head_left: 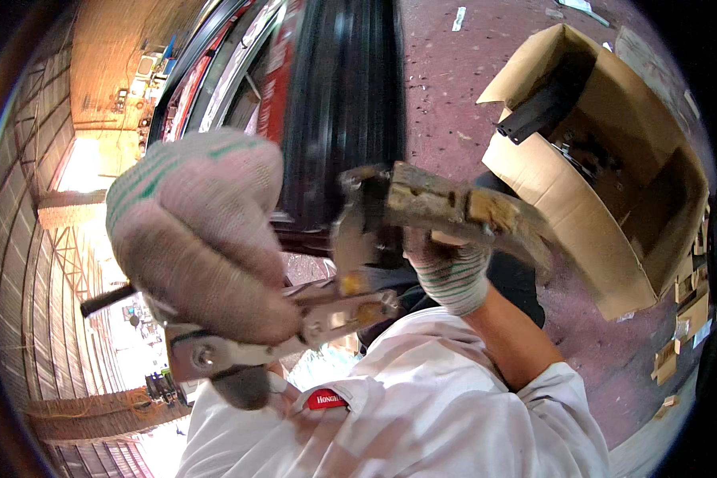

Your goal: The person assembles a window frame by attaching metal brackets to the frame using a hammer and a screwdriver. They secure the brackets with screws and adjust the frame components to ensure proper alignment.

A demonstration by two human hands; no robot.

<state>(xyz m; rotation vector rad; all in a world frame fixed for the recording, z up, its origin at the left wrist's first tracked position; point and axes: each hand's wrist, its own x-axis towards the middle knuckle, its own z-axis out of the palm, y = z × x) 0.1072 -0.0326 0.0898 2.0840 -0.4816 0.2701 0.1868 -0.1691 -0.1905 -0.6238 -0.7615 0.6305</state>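
Observation:
My left hand [199, 223], in a pale knit glove with green stripes, is closed around the riveted flat bars of a worn metal hand tool [346, 319]. A black rod end sticks out past the far side of that hand, and a dark rounded end shows below it. At the middle, the tool turns up into a scuffed, curved, brownish metal part. Gripping under this part is my right hand [452, 275], gloved alike, its fingers mostly hidden behind the metal. The tool's exact kind cannot be made out, and parts of it are blurred.
A long black ribbed object [342, 88] stands ahead, beside red and silver parts. To the right, an open cardboard box [550, 191] holds a black bar [554, 99] and small dark metal pieces. Reddish floor [446, 103] lies between them. Cardboard pieces [681, 319] are stacked at the far right.

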